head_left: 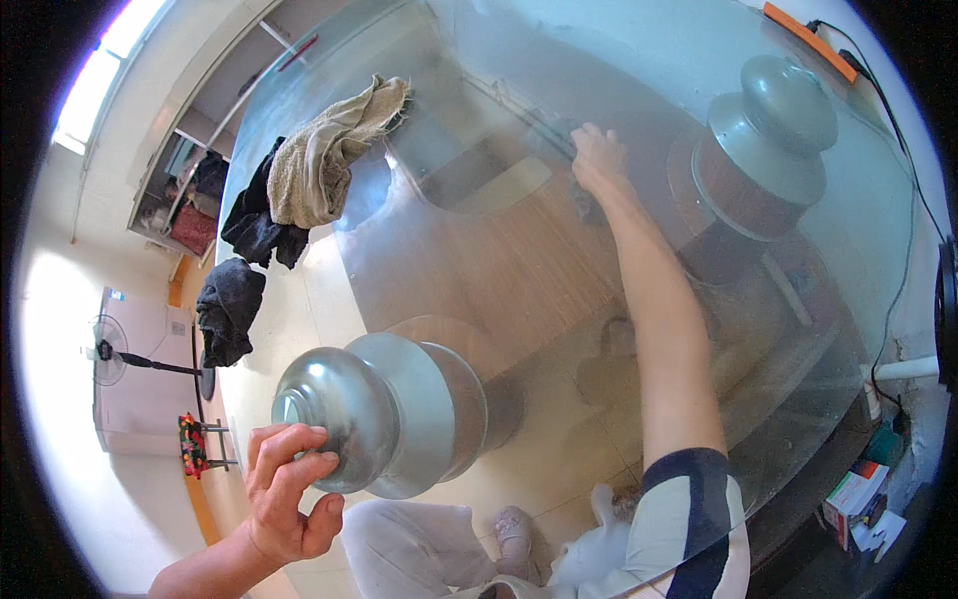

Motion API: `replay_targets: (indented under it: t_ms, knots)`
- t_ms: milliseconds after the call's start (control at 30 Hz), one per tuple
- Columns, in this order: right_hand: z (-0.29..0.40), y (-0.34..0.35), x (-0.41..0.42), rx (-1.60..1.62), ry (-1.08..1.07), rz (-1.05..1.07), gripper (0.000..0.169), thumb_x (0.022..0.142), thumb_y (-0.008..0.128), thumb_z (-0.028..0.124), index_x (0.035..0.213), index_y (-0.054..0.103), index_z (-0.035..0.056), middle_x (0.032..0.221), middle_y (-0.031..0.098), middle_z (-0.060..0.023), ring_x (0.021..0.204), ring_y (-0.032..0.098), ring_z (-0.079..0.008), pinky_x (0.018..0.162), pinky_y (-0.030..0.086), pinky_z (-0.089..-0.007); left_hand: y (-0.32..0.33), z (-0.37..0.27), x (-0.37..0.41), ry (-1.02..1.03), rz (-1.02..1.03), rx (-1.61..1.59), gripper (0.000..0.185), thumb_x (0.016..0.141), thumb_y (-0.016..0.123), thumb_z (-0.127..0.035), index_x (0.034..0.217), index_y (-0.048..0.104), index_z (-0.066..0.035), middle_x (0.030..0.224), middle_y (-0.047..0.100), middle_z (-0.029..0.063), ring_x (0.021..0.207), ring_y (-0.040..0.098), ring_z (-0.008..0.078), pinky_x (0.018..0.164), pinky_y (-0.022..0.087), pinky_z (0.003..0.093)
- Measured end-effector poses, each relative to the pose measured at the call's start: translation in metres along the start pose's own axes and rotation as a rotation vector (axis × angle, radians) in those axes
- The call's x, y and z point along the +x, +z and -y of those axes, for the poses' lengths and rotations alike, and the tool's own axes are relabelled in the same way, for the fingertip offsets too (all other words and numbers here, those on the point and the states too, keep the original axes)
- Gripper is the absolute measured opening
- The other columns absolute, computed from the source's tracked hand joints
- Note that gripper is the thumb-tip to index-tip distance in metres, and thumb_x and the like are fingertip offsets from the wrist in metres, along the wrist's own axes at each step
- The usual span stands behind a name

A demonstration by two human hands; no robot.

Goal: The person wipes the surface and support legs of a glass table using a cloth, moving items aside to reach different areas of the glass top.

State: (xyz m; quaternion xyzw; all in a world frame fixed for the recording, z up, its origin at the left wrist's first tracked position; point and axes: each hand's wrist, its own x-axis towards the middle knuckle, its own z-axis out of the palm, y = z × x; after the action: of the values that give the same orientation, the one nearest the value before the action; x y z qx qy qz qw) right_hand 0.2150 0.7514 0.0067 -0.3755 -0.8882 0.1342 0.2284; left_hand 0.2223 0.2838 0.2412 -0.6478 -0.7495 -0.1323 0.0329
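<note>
A large clear glass tabletop (pixel 509 247) spreads before me. Far across it, my right hand (pixel 599 159) lies low on the glass with the arm stretched out and the fingers bent. A dark, blurred patch shows beside and below that hand; whether it is a cloth or a reflection I cannot tell. My left hand (pixel 292 487) is at the near left, fingers apart, with nothing seen in its grasp. Its fingertips overlap a rounded metallic table support (pixel 352 412); actual contact is unclear. A similar support (pixel 782 142) stands at the far right.
A frayed tan cloth (pixel 322 161), a black cloth (pixel 262 217) and a dark grey cloth (pixel 230 311) lie along the left side. An orange power strip (pixel 812 41) with cords is at upper right. An opened box (pixel 857 502) sits lower right. A standing fan (pixel 112 352) is at left.
</note>
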Motion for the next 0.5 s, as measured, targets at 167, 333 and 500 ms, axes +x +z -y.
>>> replay_targets:
  t_ms: [167, 333, 500]
  knots:
    - [0.030, -0.015, -0.015, -0.123, -0.084, 0.193, 0.022, 0.079, 0.049, 0.005, 0.097, 0.063, 0.0054, 0.108, 0.057, -0.0132, 0.101, 0.053, -0.0333, 0.084, 0.044, -0.0457, 0.000, 0.000, 0.001, 0.004, -0.012, -0.016, 0.026, 0.074, 0.061, -0.018, 0.095, 0.058, -0.003, 0.103, 0.057, 0.0166, 0.086, 0.053, 0.0322, 0.075, 0.044, 0.0407]
    - [0.054, -0.028, -0.065, -0.092, -0.207, 0.300, 0.021, 0.078, 0.053, 0.006, 0.095, 0.063, -0.0007, 0.105, 0.057, -0.0174, 0.101, 0.055, -0.0343, 0.089, 0.044, -0.0424, -0.001, -0.001, -0.008, -0.028, 0.011, -0.017, 0.026, 0.075, 0.060, -0.019, 0.095, 0.058, -0.003, 0.103, 0.057, 0.0168, 0.086, 0.053, 0.0321, 0.076, 0.044, 0.0410]
    - [-0.024, -0.019, -0.026, 0.044, 0.099, 0.036, 0.019, 0.076, 0.050, 0.004, 0.092, 0.060, -0.0002, 0.100, 0.056, -0.0192, 0.093, 0.054, -0.0364, 0.082, 0.045, -0.0459, -0.001, -0.001, 0.000, 0.003, 0.019, 0.003, 0.025, 0.078, 0.060, -0.020, 0.095, 0.057, -0.002, 0.104, 0.057, 0.0179, 0.088, 0.053, 0.0331, 0.077, 0.043, 0.0416]
